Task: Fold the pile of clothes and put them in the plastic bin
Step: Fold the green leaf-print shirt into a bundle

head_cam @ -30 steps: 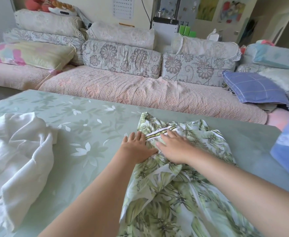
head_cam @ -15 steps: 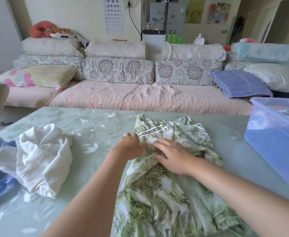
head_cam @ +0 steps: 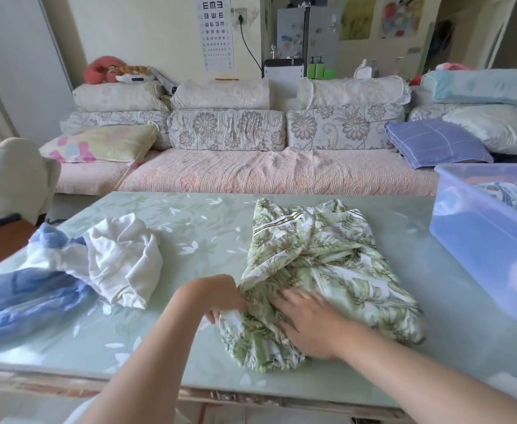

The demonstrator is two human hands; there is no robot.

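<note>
Room: sofa (head_cam: 266, 175) with flowered cushions ran behind the far edge of the table.
Table (head_cam: 202, 237): pale green top with a leaf pattern carried all the laundry.
Bin (head_cam: 480, 246): clear blue plastic stood at the right edge, already holding some folded fabric.
Green garment (head_cam: 321, 255): leaf-printed, it lay in the middle of the table, bunched towards the near edge, its striped band towards the far edge.
Pile: blue cloth (head_cam: 21, 295) and white cloth (head_cam: 122, 258) lay crumpled together at the left edge, well apart from the green garment.
Right hand (head_cam: 309, 319): fingers lay spread and flat, pressing the near part of the garment down.
Left hand (head_cam: 217, 296): fingers were curled round the garment's near-left edge, just beside the right hand.
Handling: thin, light and limp by its look, likely to slide on the glossy top; best taken by hems or corners while one palm pins it.
Open room: bare tabletop showed between garment and bin, and between garment and pile; the near edge was close under the wrists.
</note>
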